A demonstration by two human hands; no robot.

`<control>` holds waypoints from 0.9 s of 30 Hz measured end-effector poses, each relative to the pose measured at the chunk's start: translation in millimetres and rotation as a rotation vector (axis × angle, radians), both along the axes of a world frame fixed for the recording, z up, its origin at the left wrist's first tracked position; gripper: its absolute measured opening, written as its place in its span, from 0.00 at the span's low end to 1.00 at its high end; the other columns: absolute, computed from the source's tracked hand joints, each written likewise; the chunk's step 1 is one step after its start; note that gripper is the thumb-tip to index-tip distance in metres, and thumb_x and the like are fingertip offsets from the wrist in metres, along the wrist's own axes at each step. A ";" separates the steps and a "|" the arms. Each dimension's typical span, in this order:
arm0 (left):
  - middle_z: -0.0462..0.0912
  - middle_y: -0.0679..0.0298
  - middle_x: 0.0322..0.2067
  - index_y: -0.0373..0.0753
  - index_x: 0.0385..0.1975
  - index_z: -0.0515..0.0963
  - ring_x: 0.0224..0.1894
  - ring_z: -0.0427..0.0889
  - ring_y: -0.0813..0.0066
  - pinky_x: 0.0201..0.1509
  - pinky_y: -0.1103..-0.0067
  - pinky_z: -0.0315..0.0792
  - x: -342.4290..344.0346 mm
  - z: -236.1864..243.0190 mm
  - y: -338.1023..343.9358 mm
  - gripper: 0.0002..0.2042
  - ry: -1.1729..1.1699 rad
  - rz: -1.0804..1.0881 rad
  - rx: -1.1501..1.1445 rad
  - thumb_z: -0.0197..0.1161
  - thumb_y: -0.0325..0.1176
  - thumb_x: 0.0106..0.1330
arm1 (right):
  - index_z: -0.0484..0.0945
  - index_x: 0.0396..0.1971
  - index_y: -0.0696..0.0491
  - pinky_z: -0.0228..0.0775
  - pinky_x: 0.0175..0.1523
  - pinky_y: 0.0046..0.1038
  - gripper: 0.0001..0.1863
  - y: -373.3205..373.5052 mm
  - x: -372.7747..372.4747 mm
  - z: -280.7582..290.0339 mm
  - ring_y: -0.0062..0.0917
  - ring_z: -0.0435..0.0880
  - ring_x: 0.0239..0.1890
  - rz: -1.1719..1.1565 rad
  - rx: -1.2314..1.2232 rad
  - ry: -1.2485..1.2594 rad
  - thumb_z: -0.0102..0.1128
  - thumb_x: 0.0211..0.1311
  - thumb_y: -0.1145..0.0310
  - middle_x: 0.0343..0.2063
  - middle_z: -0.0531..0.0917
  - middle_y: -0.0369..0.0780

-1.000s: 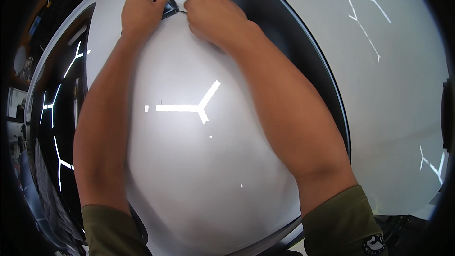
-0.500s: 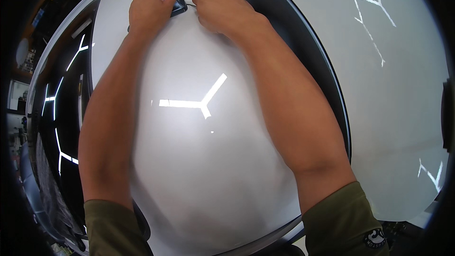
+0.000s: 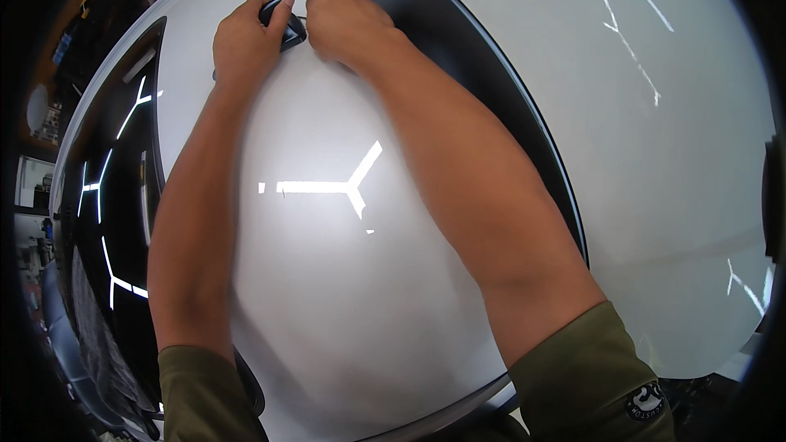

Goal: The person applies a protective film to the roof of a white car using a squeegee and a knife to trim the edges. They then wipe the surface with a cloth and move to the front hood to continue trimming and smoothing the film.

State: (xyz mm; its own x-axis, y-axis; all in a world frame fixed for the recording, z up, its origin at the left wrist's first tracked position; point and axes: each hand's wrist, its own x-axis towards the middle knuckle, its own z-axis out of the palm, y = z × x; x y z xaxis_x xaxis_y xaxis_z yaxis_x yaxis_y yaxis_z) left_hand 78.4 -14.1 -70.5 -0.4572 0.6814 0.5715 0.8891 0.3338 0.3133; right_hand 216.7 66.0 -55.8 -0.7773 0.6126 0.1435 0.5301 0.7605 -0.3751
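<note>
A single white glossy curved panel [image 3: 319, 295] spreads beneath me, with one dark glossy panel [image 3: 115, 221] at nine o'clock, one black curved band [image 3: 434, 41] towards one, and a Y-shaped light reflection [image 3: 348, 187] near the centre. My two bare hands meet around eleven o'clock. My left hand [image 3: 246, 41] is wrapped firmly around one black hand tool [image 3: 292, 33], which lies against the white surface. My right hand [image 3: 348, 29], curled narrow just beside it, pinches one thin strand [image 3: 303, 19], its end hidden by my fingers.
</note>
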 end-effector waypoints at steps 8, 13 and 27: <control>0.85 0.53 0.29 0.34 0.34 0.82 0.32 0.84 0.56 0.40 0.69 0.76 9.8 8.8 0.0 0.22 -0.053 0.048 -0.064 0.59 0.52 0.66 | 0.84 0.41 0.53 0.78 0.51 0.34 0.11 9.5 -2.1 -2.1 0.37 0.84 0.48 -0.013 -0.045 0.028 0.58 0.59 0.71 0.44 0.84 0.45; 0.82 0.55 0.24 0.34 0.34 0.82 0.25 0.79 0.65 0.35 0.74 0.73 12.1 11.2 1.1 0.22 -0.067 0.023 -0.007 0.60 0.52 0.66 | 0.84 0.41 0.54 0.79 0.50 0.33 0.12 22.5 -2.3 -1.3 0.38 0.84 0.50 -0.103 -0.101 0.065 0.59 0.58 0.72 0.46 0.84 0.47; 0.82 0.53 0.43 0.38 0.40 0.82 0.45 0.80 0.55 0.51 0.66 0.72 10.5 6.0 -12.3 0.17 0.035 -0.061 0.010 0.62 0.47 0.65 | 0.79 0.46 0.58 0.76 0.53 0.40 0.14 12.9 -1.8 -6.6 0.45 0.83 0.49 -0.298 -0.324 0.370 0.55 0.61 0.70 0.43 0.84 0.53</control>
